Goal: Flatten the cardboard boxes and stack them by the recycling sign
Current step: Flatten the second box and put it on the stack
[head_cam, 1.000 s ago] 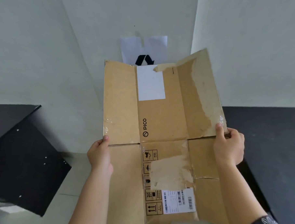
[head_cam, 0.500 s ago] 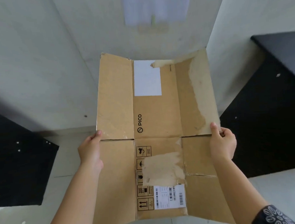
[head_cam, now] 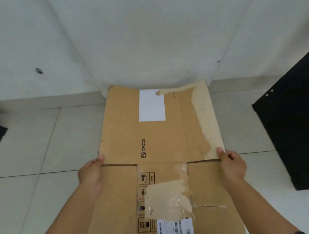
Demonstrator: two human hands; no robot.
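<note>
Flattened cardboard box (head_cam: 162,152) held out over the tiled floor (head_cam: 45,148), far edge right at the foot of the wall (head_cam: 146,37) — touching it or just short, can't tell. Left hand (head_cam: 91,172) clamped on the left edge at the flap slit, thumb on top, fingers under. Right hand (head_cam: 231,164) clamped likewise on the right edge, thumb near the torn pale strip. Recycling sign not in view now, so no way to check placement against it from here.

Step in hand, by my read: setting the sheet down at the wall as the base of the stack. To do it well:
- Keep both grips level so the panel doesn't hinge at the slits — near flaps look free to droop.
- Lower far edge first, square to the wall/floor line, then ease the near half down.
- Let go only once flat; press along the creases if flaps spring up.
- Mind loose tape (head_cam: 169,199) mid-panel — prob. sticky, could snag the next box.
- Leave clear of the black panel (head_cam: 292,128) at right.

Risk: uneven release → sheet skews or slides off the wall.
</note>
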